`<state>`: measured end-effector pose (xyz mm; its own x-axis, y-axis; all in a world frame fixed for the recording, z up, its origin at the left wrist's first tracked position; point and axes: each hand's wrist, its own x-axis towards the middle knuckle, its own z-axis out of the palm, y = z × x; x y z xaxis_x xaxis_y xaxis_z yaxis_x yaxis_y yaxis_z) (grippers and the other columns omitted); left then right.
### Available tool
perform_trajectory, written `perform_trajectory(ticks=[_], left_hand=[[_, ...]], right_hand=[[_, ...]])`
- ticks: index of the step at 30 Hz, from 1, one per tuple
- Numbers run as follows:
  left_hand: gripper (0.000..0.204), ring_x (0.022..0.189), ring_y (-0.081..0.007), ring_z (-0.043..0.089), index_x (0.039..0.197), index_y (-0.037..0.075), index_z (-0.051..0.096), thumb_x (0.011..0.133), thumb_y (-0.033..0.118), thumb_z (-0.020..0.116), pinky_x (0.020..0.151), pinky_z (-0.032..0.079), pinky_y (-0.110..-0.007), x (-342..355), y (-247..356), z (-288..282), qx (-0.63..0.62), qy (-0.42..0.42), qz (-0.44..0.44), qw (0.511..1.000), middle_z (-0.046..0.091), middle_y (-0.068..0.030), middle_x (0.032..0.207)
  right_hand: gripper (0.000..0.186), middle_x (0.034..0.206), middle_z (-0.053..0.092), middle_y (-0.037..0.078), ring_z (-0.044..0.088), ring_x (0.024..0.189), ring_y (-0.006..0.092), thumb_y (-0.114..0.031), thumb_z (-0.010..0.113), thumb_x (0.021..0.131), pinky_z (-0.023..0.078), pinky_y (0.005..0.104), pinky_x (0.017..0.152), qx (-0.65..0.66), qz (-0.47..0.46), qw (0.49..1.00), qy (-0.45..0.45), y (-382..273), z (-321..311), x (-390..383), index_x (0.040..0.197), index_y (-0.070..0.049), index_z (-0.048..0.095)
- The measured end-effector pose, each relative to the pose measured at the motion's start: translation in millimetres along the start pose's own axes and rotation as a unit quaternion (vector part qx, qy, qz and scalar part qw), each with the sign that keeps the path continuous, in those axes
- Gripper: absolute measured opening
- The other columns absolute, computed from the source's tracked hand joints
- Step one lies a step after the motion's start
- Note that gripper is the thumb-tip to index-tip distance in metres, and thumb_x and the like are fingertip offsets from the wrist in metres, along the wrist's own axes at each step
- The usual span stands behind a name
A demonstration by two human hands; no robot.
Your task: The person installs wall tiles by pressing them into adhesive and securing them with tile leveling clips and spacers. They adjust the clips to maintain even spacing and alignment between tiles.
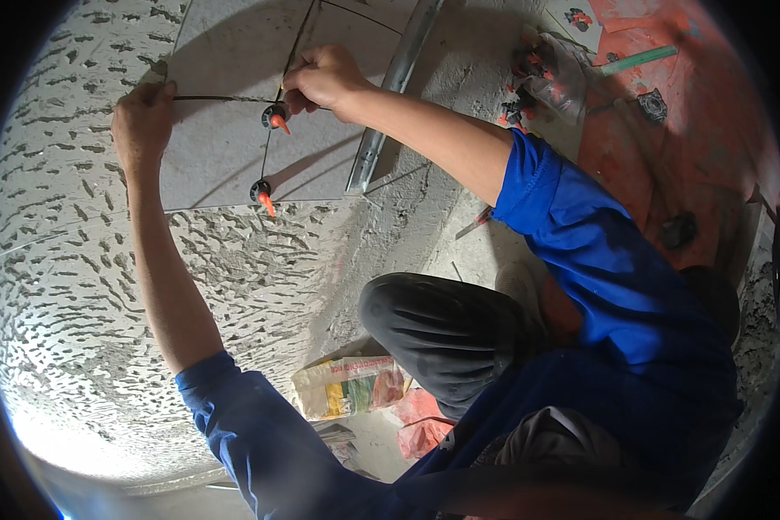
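Observation:
Grey wall tiles (217,156) meet at dark joints on a roughened grey wall. At the left end of a horizontal joint, my left hand (141,126) is closed, thumb against the fingers at the tile edge; anything it pinches is hidden. My right hand (325,82) has its fingers curled at the crossing of the joints, and I cannot make out what they grip. Just below these fingers sits a black tile levelling clip with an orange handle (277,120). A second levelling clip (263,196) stands lower on the same vertical joint, near the tiles' bottom edge.
A metal channel (386,113) runs along the tiles' right side. Further right, a plastic bag of orange and black clips (550,74) lies near a red sheet (628,156) with a green strip (640,60). A printed paper sack (351,387) lies beside my bent knee (399,303).

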<state>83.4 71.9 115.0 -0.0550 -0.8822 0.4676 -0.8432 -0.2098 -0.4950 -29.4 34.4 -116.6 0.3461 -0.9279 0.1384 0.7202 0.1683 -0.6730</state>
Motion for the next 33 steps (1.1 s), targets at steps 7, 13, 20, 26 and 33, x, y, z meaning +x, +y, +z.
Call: perform_trajectory(ticks=[7,13,20,26,33], left_hand=[[0.04,0.095,-0.0326,0.068,0.107,0.009,0.073,0.082,0.04,0.068,0.084,0.051,-0.041,0.2,3.2,-6.0,-0.005,-0.031,-0.026,0.999,0.072,-0.0156,0.097],[0.042,0.093,-0.0325,0.069,0.109,0.007,0.072,0.083,0.041,0.068,0.083,0.051,-0.041,-0.3,-1.7,-4.8,-0.016,-0.026,-0.005,1.0,0.072,-0.0156,0.096],[0.035,0.074,-0.0094,0.062,0.111,-0.004,0.069,0.091,0.024,0.067,0.067,0.049,-0.024,-12.1,-20.7,-23.0,-0.308,-0.038,-0.095,0.946,0.072,-0.0098,0.089],[0.028,0.073,-0.0107,0.061,0.107,-0.001,0.071,0.086,0.017,0.068,0.068,0.049,-0.026,-24.1,-13.5,-27.4,-0.242,-0.042,-0.048,0.968,0.072,-0.0088,0.085],[0.031,0.074,-0.0084,0.06,0.11,-0.003,0.07,0.086,0.016,0.071,0.068,0.048,-0.024,-18.8,-6.5,-17.6,-0.254,-0.042,-0.053,0.965,0.071,-0.0067,0.087]], right_hand=[[0.014,0.065,0.066,0.012,0.065,0.053,0.0174,-0.01,0.068,0.084,0.049,0.0267,0.045,-0.034,-0.017,0.999,-0.03,-4.8,-4.5,-2.6,0.078,0.001,0.061],[0.023,0.07,0.063,0.007,0.063,0.058,0.0123,-0.022,0.067,0.089,0.053,0.0248,0.052,-0.034,-0.024,0.999,-0.015,-0.1,-17.0,1.7,0.085,0.0,0.063],[0.018,0.075,0.063,0.003,0.06,0.068,0.0101,-0.018,0.06,0.091,0.051,0.0256,0.065,-0.047,-0.112,0.992,0.024,-7.1,-49.7,12.0,0.084,-0.003,0.064],[0.017,0.077,0.064,0.003,0.06,0.066,0.0091,-0.016,0.061,0.089,0.049,0.025,0.064,-0.022,-0.151,0.987,0.05,-17.2,-59.4,22.9,0.096,-0.003,0.067],[0.034,0.083,0.069,0.002,0.062,0.071,0.0119,-0.02,0.066,0.087,0.05,0.0298,0.071,-0.269,-0.248,0.925,0.105,-27.1,-62.3,32.7,0.121,-0.018,0.066]])
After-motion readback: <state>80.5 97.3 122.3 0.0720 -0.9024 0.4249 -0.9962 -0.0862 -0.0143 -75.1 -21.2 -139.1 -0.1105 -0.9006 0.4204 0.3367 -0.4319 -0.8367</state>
